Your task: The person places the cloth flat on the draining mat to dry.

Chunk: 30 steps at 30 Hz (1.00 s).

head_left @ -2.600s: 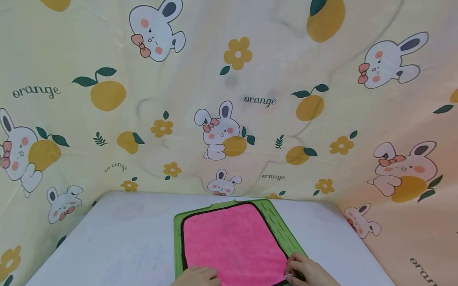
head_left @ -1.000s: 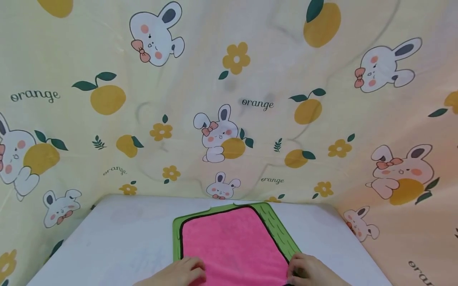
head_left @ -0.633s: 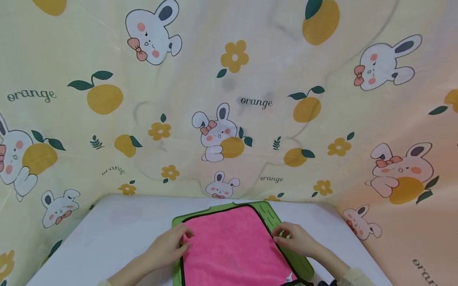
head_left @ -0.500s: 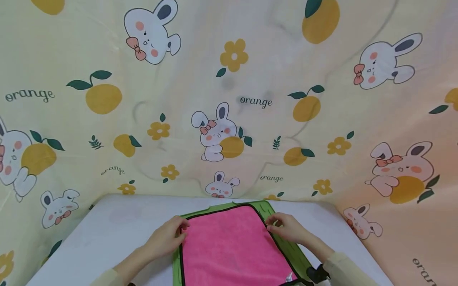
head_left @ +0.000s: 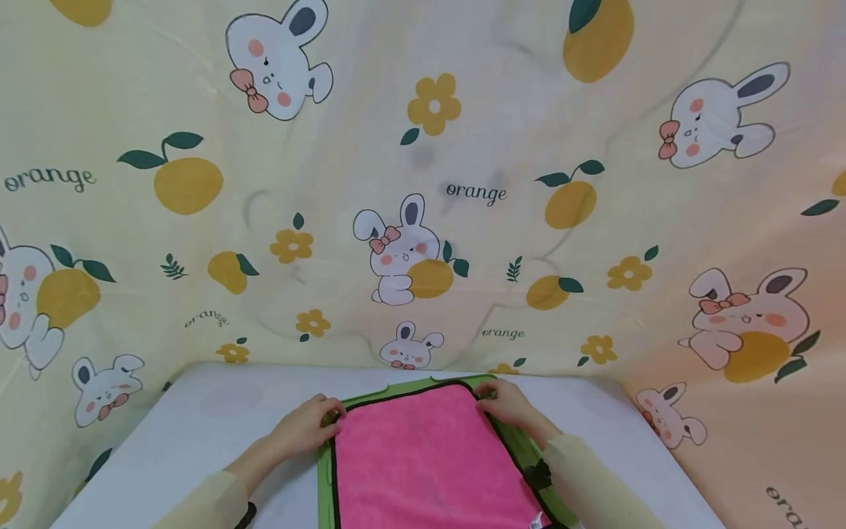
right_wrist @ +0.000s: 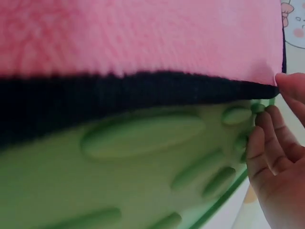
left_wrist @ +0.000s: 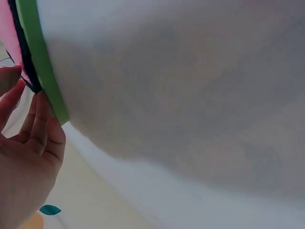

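Observation:
A pink plush cloth (head_left: 423,455) with a black border lies spread flat over a green board (head_left: 324,477). Raised oval ridges cover the board's surface (right_wrist: 143,186) in the right wrist view. At the cloth's far left corner my left hand (head_left: 300,430) pinches the black edge; in the left wrist view its thumb and fingertips meet around that corner (left_wrist: 29,76). My right hand (head_left: 507,404) pinches the far right corner, thumb on top of the pink pile (right_wrist: 257,67), with its other fingers against the board's ridged edge.
Beneath the board is a white table (head_left: 251,411), and a patterned curtain (head_left: 423,162) with rabbits and oranges rises behind and at both sides. A small white label (head_left: 537,520) sits at the cloth's near right corner. Black bands (head_left: 538,474) circle the wrists.
Both hands have left the cloth's near part, slid forward along its sides and taken hold of its two far corners. Cloth and board stay in place.

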### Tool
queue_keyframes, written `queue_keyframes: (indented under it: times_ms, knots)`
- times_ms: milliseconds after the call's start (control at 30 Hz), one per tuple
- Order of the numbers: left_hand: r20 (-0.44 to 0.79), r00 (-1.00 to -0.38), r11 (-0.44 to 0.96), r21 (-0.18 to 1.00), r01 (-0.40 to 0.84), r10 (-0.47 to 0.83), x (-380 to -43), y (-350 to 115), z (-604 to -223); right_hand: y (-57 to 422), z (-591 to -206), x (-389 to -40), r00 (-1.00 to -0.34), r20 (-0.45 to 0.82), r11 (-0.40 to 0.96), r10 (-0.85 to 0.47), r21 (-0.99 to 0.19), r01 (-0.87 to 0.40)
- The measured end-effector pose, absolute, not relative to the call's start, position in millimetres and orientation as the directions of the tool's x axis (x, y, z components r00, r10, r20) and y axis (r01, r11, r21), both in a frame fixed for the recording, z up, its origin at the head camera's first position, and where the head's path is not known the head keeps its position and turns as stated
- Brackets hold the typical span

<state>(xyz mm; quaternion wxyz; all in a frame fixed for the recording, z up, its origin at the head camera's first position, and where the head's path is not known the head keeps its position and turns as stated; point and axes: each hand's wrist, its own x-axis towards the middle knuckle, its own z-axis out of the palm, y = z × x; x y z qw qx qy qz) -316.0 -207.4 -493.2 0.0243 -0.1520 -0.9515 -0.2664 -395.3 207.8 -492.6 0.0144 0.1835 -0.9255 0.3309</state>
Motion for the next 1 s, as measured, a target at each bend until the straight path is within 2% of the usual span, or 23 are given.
queue_keyframes:
  times_ms: [267, 433, 600, 833, 1000]
  knots:
    - [0.123, -0.937, 0.788, 0.511, 0.342, 0.327, -318.3, -206.9, -496.2, 203.2, -500.0, -396.1, -0.928, 0.168, 0.725, -0.332, -0.584, -0.365]
    - [0.165, -0.946, 0.799, 0.506, 0.325, 0.280, -321.4, -203.9, -497.4, 201.5, -502.2, -396.8, -0.950, 0.182, 0.725, -0.255, -0.614, -0.312]
    - [0.204, -0.947, 0.835, 0.452, 0.314, 0.246, -320.3, -199.0, -498.9, 202.2, -506.6, -397.1, -0.954, 0.220, 0.733, -0.204, -0.611, -0.298]
    - [0.199, -0.951, 0.870, 0.393, 0.297, 0.235, -316.6, -195.0, -503.1, 203.9, -516.5, -398.3, -0.927, 0.264, 0.762, -0.266, -0.532, -0.370]
    - [0.200, -0.951, 0.874, 0.386, 0.296, 0.234, -314.8, -197.2, -500.2, 204.8, -506.2, -393.5, -0.935, 0.221, 0.747, -0.277, -0.562, -0.354]
